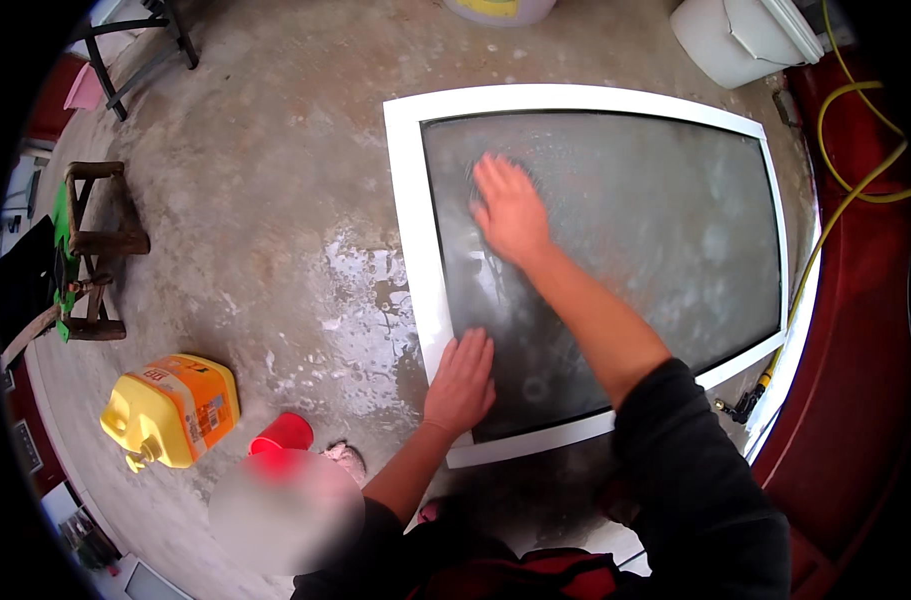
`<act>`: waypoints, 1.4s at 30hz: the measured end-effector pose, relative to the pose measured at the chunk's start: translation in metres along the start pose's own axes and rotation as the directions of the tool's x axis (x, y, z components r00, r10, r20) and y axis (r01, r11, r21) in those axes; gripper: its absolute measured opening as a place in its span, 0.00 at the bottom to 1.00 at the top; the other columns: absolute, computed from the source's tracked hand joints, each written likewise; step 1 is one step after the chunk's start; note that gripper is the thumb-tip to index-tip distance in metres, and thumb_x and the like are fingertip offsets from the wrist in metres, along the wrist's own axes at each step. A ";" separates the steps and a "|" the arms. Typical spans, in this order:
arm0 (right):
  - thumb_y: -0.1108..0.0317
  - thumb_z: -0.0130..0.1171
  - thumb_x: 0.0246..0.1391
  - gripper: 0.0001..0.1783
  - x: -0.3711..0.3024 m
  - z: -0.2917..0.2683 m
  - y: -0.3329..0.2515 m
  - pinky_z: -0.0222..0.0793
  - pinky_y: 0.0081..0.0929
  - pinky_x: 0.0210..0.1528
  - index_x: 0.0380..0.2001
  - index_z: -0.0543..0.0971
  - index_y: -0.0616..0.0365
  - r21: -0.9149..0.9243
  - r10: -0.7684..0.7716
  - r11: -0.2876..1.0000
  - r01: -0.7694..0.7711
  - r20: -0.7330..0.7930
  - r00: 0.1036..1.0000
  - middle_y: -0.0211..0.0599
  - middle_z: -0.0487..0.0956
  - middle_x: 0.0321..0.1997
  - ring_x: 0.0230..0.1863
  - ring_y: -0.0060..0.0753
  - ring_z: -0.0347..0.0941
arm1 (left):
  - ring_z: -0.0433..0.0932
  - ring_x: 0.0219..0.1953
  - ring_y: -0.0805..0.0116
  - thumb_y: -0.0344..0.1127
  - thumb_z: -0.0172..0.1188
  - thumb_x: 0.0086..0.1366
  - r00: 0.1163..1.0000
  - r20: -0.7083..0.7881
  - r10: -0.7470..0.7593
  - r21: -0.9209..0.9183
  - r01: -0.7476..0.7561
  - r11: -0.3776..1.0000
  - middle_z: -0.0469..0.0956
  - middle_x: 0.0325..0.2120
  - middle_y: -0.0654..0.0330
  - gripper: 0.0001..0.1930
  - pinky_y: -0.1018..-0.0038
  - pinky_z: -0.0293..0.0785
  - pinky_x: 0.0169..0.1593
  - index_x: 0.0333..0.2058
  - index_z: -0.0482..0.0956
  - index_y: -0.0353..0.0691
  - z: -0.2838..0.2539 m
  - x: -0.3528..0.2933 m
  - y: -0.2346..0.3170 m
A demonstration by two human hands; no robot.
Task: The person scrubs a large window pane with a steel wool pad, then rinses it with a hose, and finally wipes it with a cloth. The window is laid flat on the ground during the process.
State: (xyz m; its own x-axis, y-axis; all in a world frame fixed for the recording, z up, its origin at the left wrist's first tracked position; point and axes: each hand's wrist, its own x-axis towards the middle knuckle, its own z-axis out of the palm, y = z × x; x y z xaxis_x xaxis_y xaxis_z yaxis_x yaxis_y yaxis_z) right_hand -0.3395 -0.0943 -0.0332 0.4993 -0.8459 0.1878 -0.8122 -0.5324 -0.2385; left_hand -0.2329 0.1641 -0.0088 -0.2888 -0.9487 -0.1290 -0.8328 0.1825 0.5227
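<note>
The white-framed window panel (pixel 655 230) lies on the wet concrete floor (pixel 255 230) in front of the person, probably so that its whole face can be reached from above. The right hand (pixel 511 208) is open, fingers extended, its palm laid on the glass toward the upper left, gripping nothing; the flat contact likely spreads pressure over the surface. The left hand (pixel 462 380) is open too, fingers straight and close together, resting across the frame's lower left side and the pane's edge without closing on it, perhaps to steady the panel or prop the leaning body. A yellow jug (pixel 175 410) and a red cup (pixel 283 433) stand off to the left, seemingly within reach yet clear of the frame. The pane looks grey and wet, with cloudy whitish patches, fine ripples around the right fingers and a dark border inside the smooth white frame
</note>
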 end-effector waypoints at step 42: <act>0.59 0.54 0.62 0.20 -0.089 -0.097 -0.284 0.69 0.44 0.58 0.51 0.74 0.62 0.427 -0.191 -0.622 -0.656 0.730 0.656 0.41 0.79 0.51 0.52 0.42 0.75 | 0.64 0.62 0.45 0.21 0.53 0.56 0.162 -0.953 -0.258 -0.149 0.489 0.859 0.66 0.60 0.45 0.30 0.59 0.59 0.65 0.60 0.65 0.35 -0.207 -0.260 -0.081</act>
State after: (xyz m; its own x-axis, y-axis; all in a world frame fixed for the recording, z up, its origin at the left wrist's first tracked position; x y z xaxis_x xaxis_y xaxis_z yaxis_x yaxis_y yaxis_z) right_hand -0.1827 0.1351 0.1105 0.7033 -0.4775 -0.5266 0.3065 0.8721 -0.3814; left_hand 0.0077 0.3429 0.1566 0.6176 -0.4469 0.6472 -0.7865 -0.3459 0.5116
